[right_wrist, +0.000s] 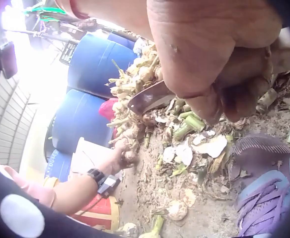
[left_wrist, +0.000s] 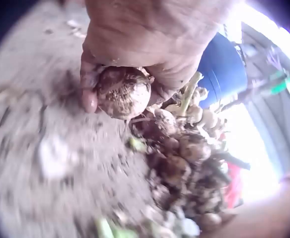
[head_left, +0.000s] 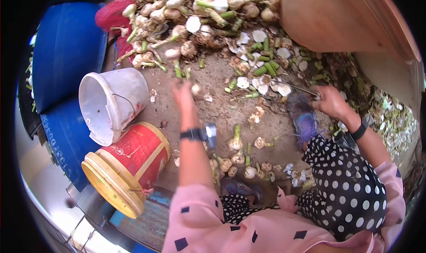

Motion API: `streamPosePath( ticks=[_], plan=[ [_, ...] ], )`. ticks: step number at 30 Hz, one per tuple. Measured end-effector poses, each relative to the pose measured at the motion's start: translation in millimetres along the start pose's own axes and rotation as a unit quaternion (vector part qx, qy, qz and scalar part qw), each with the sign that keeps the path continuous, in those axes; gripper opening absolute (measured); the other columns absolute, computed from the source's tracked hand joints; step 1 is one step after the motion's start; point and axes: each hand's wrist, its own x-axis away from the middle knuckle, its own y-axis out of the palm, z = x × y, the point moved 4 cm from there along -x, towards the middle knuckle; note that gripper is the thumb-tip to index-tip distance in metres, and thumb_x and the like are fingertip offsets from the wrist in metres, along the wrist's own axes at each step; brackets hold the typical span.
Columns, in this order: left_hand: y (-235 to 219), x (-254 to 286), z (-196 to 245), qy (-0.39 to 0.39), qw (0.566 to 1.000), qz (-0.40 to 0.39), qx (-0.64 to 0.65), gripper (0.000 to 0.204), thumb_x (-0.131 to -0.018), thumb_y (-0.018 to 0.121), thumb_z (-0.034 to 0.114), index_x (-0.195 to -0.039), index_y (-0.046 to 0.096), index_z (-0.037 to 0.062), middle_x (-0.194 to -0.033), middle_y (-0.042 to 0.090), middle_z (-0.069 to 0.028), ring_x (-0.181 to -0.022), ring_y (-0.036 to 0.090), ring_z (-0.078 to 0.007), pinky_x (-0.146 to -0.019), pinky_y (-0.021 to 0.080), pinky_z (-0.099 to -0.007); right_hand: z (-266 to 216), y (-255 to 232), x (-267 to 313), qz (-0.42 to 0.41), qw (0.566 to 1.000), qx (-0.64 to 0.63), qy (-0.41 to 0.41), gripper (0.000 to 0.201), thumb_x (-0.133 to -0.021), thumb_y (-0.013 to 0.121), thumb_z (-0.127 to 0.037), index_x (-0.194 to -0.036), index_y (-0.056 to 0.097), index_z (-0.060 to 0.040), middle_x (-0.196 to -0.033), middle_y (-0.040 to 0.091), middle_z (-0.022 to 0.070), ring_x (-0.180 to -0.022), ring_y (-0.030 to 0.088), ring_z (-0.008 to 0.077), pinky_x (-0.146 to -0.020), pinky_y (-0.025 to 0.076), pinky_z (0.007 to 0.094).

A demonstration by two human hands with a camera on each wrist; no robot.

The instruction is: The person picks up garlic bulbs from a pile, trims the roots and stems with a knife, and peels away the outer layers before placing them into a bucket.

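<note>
In the left wrist view, the left hand [left_wrist: 145, 39] grips a garlic bulb [left_wrist: 124, 93] between thumb and fingers; the head view has this hand [head_left: 183, 95] over the ground just below the garlic heap [head_left: 177, 17]. The right hand [head_left: 330, 101] holds a knife [head_left: 295, 87] above the shoe, its blade pointing left toward cut stalks and white slices [head_left: 262, 89]. Seen from the right wrist, the fingers of the right hand [right_wrist: 214, 59] curl round the handle and the blade [right_wrist: 150, 97] sticks out.
A white bucket [head_left: 128, 91] and a red-and-yellow bucket [head_left: 144, 151] lie tipped at the left, beside blue barrels [head_left: 69, 53]. Several bulbs with stems [head_left: 235, 143] lie near the person's feet. A large orange-brown container [head_left: 328, 17] stands at the upper right.
</note>
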Motion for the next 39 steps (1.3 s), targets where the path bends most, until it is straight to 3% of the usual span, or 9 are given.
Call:
streamPosePath(
  ticks=[3,8,13,17,19,23,25,29,39],
  plan=[
    [28,96,-36,-0.184,0.959,-0.108,0.184,0.029,-0.087,0.048,0.012,-0.115,0.049,0.0028,-0.083,0.062,-0.0108,-0.066,0.064,-0.0223,-0.052,0.053,-0.0320,-16,1,1,0.007,0.998,0.012,-0.067,0.034,-0.068,0.066,-0.019,-0.099,0.064,-0.0065,-0.080,0.063,0.0229,-0.079,0.062,0.0397,-0.070,0.050,0.0452],
    [93,208,-15,-0.180,0.924,-0.254,0.222,0.024,-0.084,0.053,0.004,-0.107,0.055,-0.0049,-0.090,0.064,-0.0167,-0.077,0.066,-0.0253,-0.062,0.054,-0.0318,-58,-10,6,0.037,0.984,0.025,-0.172,0.037,-0.064,0.060,-0.014,-0.101,0.063,-0.0082,-0.076,0.062,0.0217,-0.076,0.062,0.0396,-0.069,0.049,0.0488],
    [103,227,35,-0.030,0.938,-0.266,0.218,0.026,-0.071,0.069,0.001,-0.095,0.060,-0.0060,-0.087,0.066,-0.0133,-0.076,0.063,-0.0166,-0.071,0.050,-0.0277,-16,-17,-7,0.034,0.996,0.024,-0.073,0.035,-0.065,0.058,-0.014,-0.100,0.065,-0.0098,-0.076,0.062,0.0200,-0.074,0.062,0.0386,-0.068,0.050,0.0444],
    [122,220,42,0.219,0.928,-0.295,-0.065,0.023,-0.073,0.072,0.002,-0.094,0.064,-0.0023,-0.093,0.065,-0.0072,-0.080,0.061,-0.0152,-0.076,0.050,-0.0279,-48,-34,11,-0.053,0.906,-0.421,0.007,0.021,-0.081,0.065,-0.014,-0.098,0.066,-0.0017,-0.073,0.064,0.0023,-0.068,0.059,0.0097,-0.062,0.048,0.0272],
    [139,224,51,0.255,0.906,-0.324,-0.094,0.030,-0.076,0.071,0.000,-0.104,0.062,-0.0001,-0.101,0.063,-0.0072,-0.087,0.061,-0.0164,-0.080,0.050,-0.0291,-61,-35,10,-0.039,0.931,-0.351,-0.087,0.021,-0.080,0.069,-0.015,-0.095,0.066,-0.0013,-0.076,0.064,0.0007,-0.070,0.056,0.0065,-0.059,0.046,0.0239],
    [141,217,39,-0.006,0.935,-0.259,0.242,0.040,-0.084,0.062,0.000,-0.122,0.049,0.0037,-0.114,0.057,-0.0122,-0.106,0.056,-0.0189,-0.090,0.050,-0.0331,-65,-35,6,0.129,0.940,-0.192,-0.252,0.016,-0.072,0.070,-0.012,-0.087,0.065,-0.0055,-0.068,0.062,0.0052,-0.062,0.061,0.0157,-0.055,0.048,0.0290],
    [150,231,33,-0.252,0.760,-0.362,0.477,0.035,-0.088,0.058,0.005,-0.122,0.048,0.0036,-0.115,0.058,-0.0127,-0.108,0.056,-0.0212,-0.092,0.049,-0.0364,-74,-35,16,0.207,0.902,-0.119,-0.359,0.013,-0.069,0.068,-0.011,-0.081,0.063,-0.0080,-0.063,0.060,0.0058,-0.058,0.062,0.0208,-0.053,0.049,0.0319],
    [136,219,20,-0.074,0.922,-0.283,0.255,0.037,-0.090,0.050,0.005,-0.126,0.045,0.0024,-0.115,0.059,-0.0131,-0.107,0.058,-0.0222,-0.093,0.048,-0.0383,-73,-39,23,0.178,0.924,0.010,-0.339,0.014,-0.065,0.066,-0.010,-0.076,0.059,-0.0129,-0.065,0.060,0.0019,-0.059,0.062,0.0230,-0.050,0.049,0.0362],
    [123,224,9,0.299,0.899,-0.304,-0.102,0.029,-0.077,0.049,-0.007,-0.102,0.063,-0.0062,-0.101,0.064,-0.0100,-0.089,0.059,-0.0160,-0.075,0.047,-0.0292,-78,-37,20,0.200,0.931,0.137,-0.274,0.020,-0.061,0.065,-0.011,-0.079,0.056,-0.0120,-0.065,0.059,0.0039,-0.062,0.062,0.0266,-0.050,0.049,0.0389]
  ],
)
